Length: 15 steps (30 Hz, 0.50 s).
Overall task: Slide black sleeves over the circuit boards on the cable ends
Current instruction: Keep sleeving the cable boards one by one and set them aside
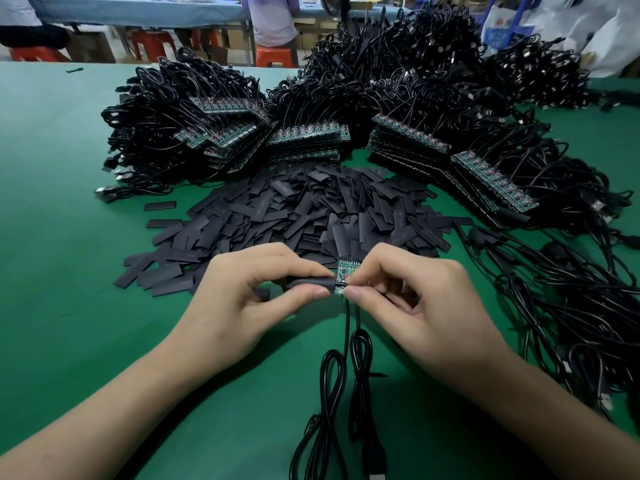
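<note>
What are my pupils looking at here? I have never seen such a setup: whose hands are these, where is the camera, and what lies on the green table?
There is no machine: a person works with two bare hands. The single picture comes from a camera worn on the person's head, looking forward and down. The left hand pinches a black sleeve. The right hand pinches a small green circuit board on the end of a black cable. On the green table lie a pile of loose sleeves and, behind it, stacked boards with bundled cables.
</note>
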Each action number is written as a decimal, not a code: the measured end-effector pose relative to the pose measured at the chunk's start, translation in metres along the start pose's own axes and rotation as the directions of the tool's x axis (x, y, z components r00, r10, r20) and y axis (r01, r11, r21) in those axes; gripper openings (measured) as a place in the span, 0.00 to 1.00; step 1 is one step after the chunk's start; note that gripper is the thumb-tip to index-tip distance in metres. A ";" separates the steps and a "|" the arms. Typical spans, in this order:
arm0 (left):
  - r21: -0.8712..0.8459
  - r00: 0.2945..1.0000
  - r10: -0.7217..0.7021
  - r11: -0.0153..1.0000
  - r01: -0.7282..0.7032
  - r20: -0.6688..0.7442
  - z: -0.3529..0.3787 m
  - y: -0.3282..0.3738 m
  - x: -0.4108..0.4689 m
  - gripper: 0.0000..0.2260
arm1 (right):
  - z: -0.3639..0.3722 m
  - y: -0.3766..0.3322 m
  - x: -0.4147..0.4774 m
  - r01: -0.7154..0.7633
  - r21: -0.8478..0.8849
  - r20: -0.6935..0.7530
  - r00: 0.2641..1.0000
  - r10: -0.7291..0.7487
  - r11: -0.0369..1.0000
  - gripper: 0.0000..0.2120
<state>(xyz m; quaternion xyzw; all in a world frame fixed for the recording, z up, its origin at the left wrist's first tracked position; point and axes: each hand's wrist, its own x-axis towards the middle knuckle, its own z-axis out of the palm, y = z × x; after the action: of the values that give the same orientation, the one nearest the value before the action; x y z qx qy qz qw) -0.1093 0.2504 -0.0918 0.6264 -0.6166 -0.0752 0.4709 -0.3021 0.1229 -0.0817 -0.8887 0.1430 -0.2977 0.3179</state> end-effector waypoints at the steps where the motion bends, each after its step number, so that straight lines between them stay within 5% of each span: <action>1: -0.010 1.000 -0.002 1.000 0.002 0.005 0.000 0.000 0.000 0.09 | -0.001 0.000 0.000 0.011 -0.013 0.000 1.000 -0.011 1.000 0.06; 15: 0.013 0.998 0.055 0.998 -0.056 0.018 0.002 0.002 0.000 0.08 | 0.003 0.001 -0.001 -0.027 0.039 -0.048 0.998 0.029 0.999 0.06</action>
<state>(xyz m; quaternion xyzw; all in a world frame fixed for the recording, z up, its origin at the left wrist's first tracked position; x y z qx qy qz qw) -0.1120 0.2495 -0.0915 0.6116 -0.6384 -0.0635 0.4630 -0.3007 0.1235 -0.0848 -0.8730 0.1574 -0.3171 0.3354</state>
